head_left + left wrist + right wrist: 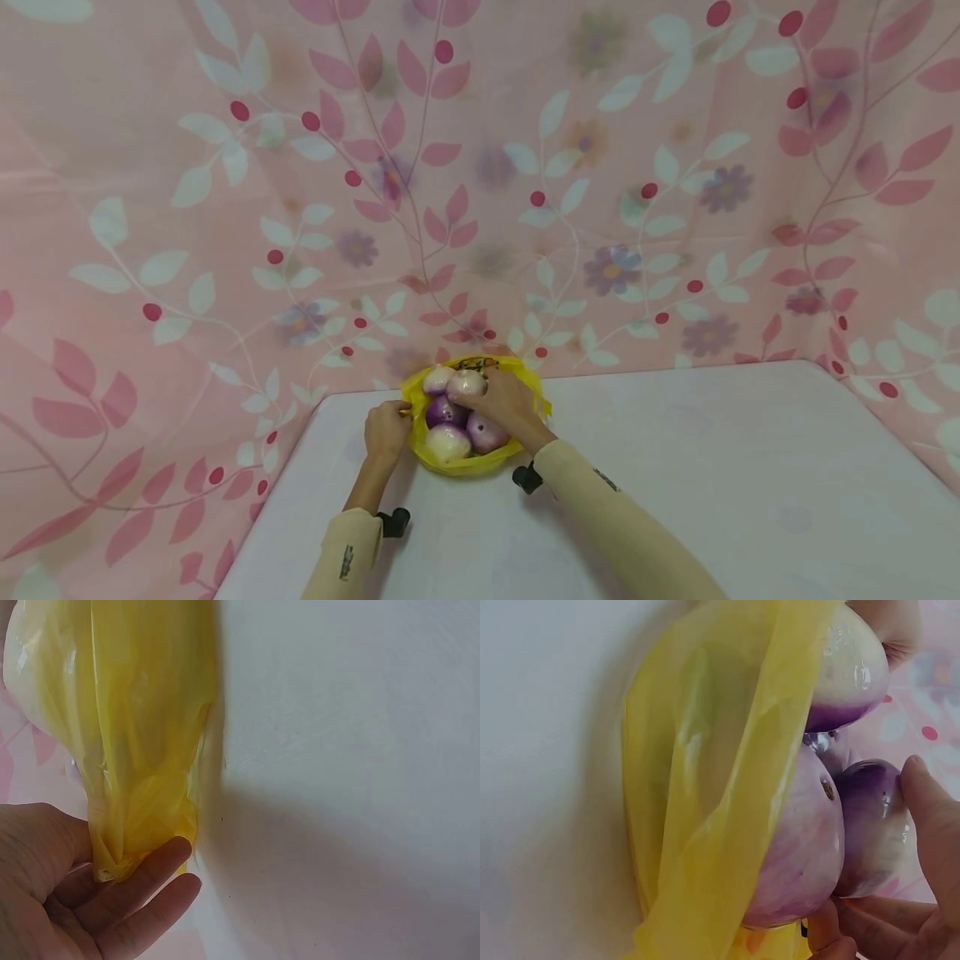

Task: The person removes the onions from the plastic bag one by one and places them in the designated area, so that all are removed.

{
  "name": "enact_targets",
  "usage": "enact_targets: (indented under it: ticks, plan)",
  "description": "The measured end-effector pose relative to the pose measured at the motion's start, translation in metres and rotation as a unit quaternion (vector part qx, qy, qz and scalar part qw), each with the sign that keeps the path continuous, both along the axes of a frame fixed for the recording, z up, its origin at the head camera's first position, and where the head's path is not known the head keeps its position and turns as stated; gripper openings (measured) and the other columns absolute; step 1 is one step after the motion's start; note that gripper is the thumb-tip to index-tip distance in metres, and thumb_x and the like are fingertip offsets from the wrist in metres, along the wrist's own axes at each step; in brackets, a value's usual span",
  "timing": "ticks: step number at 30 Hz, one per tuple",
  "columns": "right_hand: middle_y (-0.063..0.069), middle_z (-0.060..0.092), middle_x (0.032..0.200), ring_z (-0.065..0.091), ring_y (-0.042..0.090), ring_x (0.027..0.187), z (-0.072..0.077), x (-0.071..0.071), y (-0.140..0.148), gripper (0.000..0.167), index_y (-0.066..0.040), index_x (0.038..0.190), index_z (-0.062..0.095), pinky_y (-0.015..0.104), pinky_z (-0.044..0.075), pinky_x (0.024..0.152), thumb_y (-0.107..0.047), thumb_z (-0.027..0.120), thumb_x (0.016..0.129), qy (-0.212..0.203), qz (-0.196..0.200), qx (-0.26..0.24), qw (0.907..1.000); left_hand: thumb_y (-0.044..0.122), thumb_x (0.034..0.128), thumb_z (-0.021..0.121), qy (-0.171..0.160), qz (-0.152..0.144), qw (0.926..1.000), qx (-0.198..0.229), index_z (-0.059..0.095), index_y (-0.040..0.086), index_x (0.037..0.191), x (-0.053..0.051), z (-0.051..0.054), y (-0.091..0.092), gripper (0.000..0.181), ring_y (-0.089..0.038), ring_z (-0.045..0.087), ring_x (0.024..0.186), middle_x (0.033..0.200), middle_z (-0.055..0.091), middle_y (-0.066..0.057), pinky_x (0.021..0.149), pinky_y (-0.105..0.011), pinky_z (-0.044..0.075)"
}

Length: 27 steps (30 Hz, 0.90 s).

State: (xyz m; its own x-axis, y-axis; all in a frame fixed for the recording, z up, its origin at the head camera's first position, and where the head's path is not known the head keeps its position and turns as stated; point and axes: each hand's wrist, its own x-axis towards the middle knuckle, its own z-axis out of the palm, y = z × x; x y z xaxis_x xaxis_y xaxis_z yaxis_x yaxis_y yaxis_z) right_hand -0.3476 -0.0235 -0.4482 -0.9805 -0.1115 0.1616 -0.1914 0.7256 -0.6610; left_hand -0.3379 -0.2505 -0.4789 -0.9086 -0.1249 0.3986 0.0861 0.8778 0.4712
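Bag: thin yellow plastic, partly see-through, creased, mouth spread wide; it sits near the desk's far edge, the left hand pinching its left side.
Print: dark and orange, on the bag's back wall.
Gripped vegetable: round, glossy, whitish and purple, between the right hand's thumb and fingers, at the bag's back.
Back-left vegetable: pale, with purple low down, beside the gripped one.
Middle vegetable: deep purple, shiny.
Right vegetable: pinkish purple, a brown spot facing up.
Front vegetable: creamy white above, purple below, nearest the front rim.
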Motion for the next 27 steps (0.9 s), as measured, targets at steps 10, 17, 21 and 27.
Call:
enact_targets:
  ticks: [10,17,21,27]
  plan:
    - [0.002,0.065,0.101,0.060,0.020,0.088,0.005,0.003,0.001,0.072,-0.011,0.114,0.062,0.039,0.051,0.085,-0.071,0.069,0.074,-0.011,0.004,-0.029,0.9995,0.001,0.0833,0.067,-0.003,0.001,1.0000,0.002,0.077,-0.002,0.098,-0.001,-0.001,-0.001,0.018,-0.036,0.071,0.086,0.095,0.073,-0.019,0.070,-0.045,0.058]
    - [0.005,0.065,0.118,0.061,0.023,0.104,0.015,0.004,0.007,0.087,-0.008,0.131,0.058,0.041,0.050,0.093,-0.072,0.069,0.073,-0.006,0.019,-0.008,0.9998,0.002,0.0826,0.067,-0.001,0.002,1.0000,-0.001,0.077,-0.001,0.098,0.000,-0.001,-0.001,0.018,-0.035,0.071,0.083,0.093,0.074,-0.018,0.067,-0.044,0.058]
    - [0.001,0.067,0.105,0.062,0.020,0.094,0.025,0.006,0.014,0.073,-0.012,0.116,0.063,0.038,0.052,0.085,-0.069,0.072,0.072,0.016,0.031,0.008,0.9993,0.002,0.0831,0.068,0.002,-0.001,1.0000,-0.001,0.077,-0.001,0.098,0.001,-0.001,-0.001,0.018,-0.035,0.071,0.084,0.093,0.074,-0.018,0.068,-0.044,0.058]
    - [0.002,0.066,0.119,0.062,0.023,0.104,0.038,0.011,0.030,0.079,-0.020,0.134,0.058,0.043,0.048,0.090,-0.064,0.077,0.072,0.020,0.055,-0.017,0.9981,0.003,0.0831,0.069,-0.006,0.000,1.0000,-0.003,0.077,-0.001,0.098,0.001,0.000,-0.002,0.018,-0.035,0.071,0.084,0.092,0.074,-0.018,0.068,-0.045,0.057]
